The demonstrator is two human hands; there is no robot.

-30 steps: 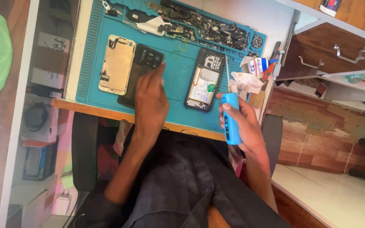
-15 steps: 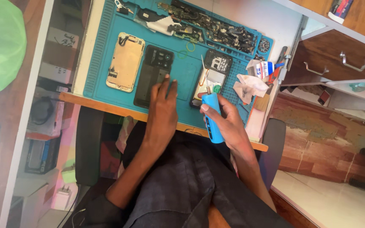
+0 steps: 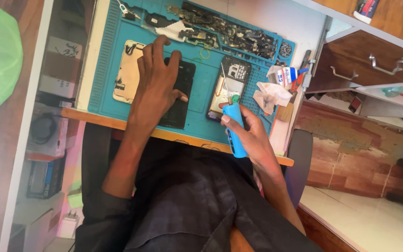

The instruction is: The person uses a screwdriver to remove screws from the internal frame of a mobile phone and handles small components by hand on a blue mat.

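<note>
My left hand [image 3: 157, 86] lies flat, fingers spread, on a black phone screen panel [image 3: 179, 95] that rests on the blue repair mat [image 3: 204, 86]. My right hand [image 3: 250, 135] is closed around a blue screwdriver [image 3: 234, 128], its thin shaft pointing up over an opened phone body [image 3: 229, 84] with exposed parts. A pale metal phone back frame [image 3: 128, 72] lies just left of my left hand.
Several small phone parts and screws [image 3: 229, 30] fill the mat's far edge. A crumpled white tissue [image 3: 270, 93] and small bottles [image 3: 285, 74] sit at the mat's right. A wooden drawer unit [image 3: 369, 60] stands on the right, shelves with boxes [image 3: 47, 130] on the left.
My left hand has slid up from the desk's near edge onto the black screen panel. My right hand has brought the screwdriver leftward and up toward the opened phone.
</note>
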